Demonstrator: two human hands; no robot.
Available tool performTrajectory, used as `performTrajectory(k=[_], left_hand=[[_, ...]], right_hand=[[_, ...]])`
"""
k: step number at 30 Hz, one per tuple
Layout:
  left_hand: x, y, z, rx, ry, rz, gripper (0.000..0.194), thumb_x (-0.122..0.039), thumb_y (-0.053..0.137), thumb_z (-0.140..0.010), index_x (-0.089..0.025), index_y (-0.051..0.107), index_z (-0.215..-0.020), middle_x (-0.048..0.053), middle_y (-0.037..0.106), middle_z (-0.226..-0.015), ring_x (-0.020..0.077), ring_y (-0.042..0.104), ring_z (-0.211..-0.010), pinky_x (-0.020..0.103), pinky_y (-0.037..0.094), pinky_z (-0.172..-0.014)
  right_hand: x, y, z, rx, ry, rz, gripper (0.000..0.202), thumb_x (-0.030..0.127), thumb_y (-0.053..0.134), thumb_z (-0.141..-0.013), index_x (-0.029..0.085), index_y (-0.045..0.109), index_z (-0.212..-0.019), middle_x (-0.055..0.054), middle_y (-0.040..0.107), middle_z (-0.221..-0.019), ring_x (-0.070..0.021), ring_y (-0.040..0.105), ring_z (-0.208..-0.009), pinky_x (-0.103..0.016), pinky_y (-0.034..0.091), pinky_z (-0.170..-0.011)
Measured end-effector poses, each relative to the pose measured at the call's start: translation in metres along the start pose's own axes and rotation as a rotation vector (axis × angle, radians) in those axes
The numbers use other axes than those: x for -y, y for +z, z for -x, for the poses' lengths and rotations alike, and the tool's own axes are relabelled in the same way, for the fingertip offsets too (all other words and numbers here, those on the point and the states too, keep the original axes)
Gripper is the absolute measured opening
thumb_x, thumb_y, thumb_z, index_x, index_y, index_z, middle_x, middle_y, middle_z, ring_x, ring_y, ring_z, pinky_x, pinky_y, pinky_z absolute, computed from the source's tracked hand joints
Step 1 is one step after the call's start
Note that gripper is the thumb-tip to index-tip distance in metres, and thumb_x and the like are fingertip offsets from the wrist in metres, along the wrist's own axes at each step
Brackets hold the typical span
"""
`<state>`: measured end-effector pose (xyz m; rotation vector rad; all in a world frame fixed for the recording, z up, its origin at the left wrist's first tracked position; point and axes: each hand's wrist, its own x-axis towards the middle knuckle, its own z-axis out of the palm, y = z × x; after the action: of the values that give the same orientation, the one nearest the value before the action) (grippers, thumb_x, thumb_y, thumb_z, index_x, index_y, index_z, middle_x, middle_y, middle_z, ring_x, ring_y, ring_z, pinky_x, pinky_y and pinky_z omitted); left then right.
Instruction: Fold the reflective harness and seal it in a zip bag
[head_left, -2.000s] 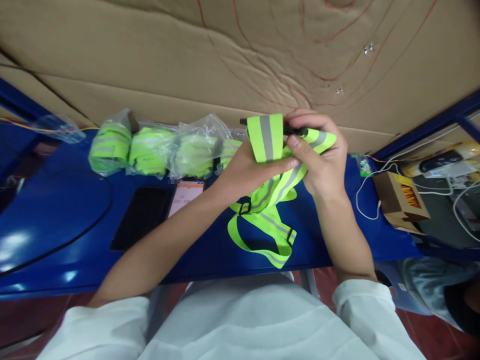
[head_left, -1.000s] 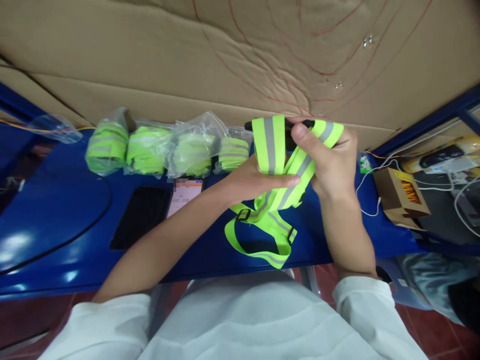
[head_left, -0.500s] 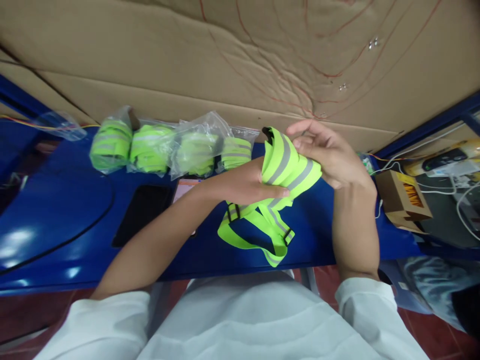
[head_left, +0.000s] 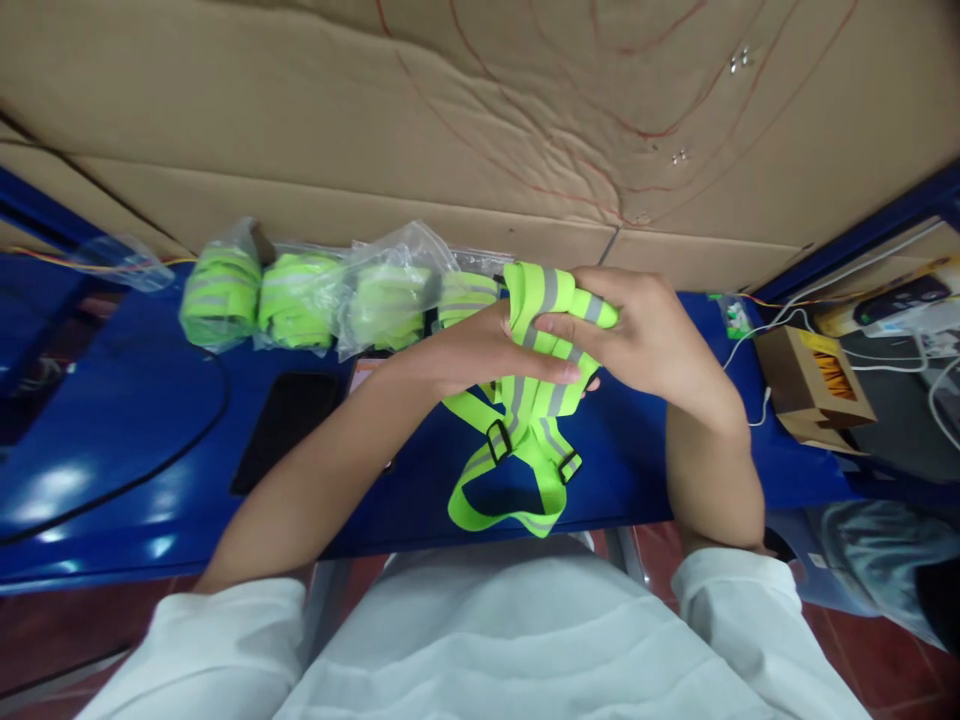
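Observation:
A neon yellow-green reflective strap (head_left: 559,400) with grey stripes is partly gathered into folds between my hands, above the blue table. My left hand (head_left: 517,355) is closed on the bundle from the left, thumb across its front. From the right, my right hand (head_left: 630,325) grips the upper folds, its thumb over them and some fingertips showing behind. Below the bundle hangs a loose loop of the strap with two black buckles, close to the table's front edge. The fingers of my left hand are mostly hidden behind the folds.
Several rolled reflective straps in clear plastic bags (head_left: 221,300) line the back of the blue table (head_left: 112,400). A black phone-like slab (head_left: 289,425) lies left of my hands. At right stands an open cardboard box (head_left: 814,385) near white cables. A brown cardboard panel (head_left: 300,120) rises behind.
My right hand has come down and closed over the upper folds, wrapping the strap tighter. The bundle has turned more upright, and the loose loop below has shifted slightly.

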<state>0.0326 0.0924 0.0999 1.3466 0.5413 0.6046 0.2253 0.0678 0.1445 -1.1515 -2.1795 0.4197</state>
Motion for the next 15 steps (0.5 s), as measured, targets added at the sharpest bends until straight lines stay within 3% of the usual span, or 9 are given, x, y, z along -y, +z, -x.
performTrajectory(k=[5,8,12,15], left_hand=[[0.0,0.007,-0.001,0.073,-0.067,0.154,0.041,-0.031,0.094,-0.072,-0.018,0.079,-0.108,0.014,0.082,-0.109,0.0329,0.08,-0.1,0.047,0.068,-0.087],[0.001,0.011,0.0,0.109,-0.073,0.137,0.038,-0.031,0.092,-0.075,-0.017,0.078,-0.107,0.014,0.082,-0.108,0.0319,0.08,-0.101,0.045,0.068,-0.087],[0.0,0.008,0.002,0.152,-0.064,0.032,0.035,-0.033,0.089,-0.078,-0.02,0.078,-0.109,0.01,0.082,-0.106,0.0298,0.08,-0.097,0.042,0.069,-0.084],[-0.003,0.004,0.004,0.088,-0.039,-0.146,0.034,-0.036,0.088,-0.077,-0.02,0.079,-0.105,0.007,0.082,-0.103,0.0285,0.079,-0.095,0.039,0.067,-0.082]], right_hand=[[0.0,-0.007,-0.002,-0.16,0.043,-0.091,0.037,0.061,0.068,-0.095,0.024,0.074,-0.091,0.0,0.066,-0.078,-0.0213,0.063,-0.079,-0.037,0.054,-0.074],[-0.004,-0.011,-0.001,-0.18,0.054,-0.157,0.035,0.058,0.073,-0.093,0.024,0.074,-0.087,0.0,0.066,-0.079,-0.0201,0.063,-0.076,-0.036,0.053,-0.071],[-0.012,-0.015,0.001,-0.193,0.126,-0.33,0.04,0.062,0.076,-0.088,0.023,0.074,-0.081,0.001,0.063,-0.072,-0.0165,0.061,-0.067,-0.03,0.05,-0.058],[-0.016,-0.013,-0.002,-0.145,0.221,-0.521,0.043,0.064,0.082,-0.082,0.022,0.072,-0.076,0.002,0.064,-0.069,-0.0142,0.059,-0.059,-0.028,0.047,-0.05]])
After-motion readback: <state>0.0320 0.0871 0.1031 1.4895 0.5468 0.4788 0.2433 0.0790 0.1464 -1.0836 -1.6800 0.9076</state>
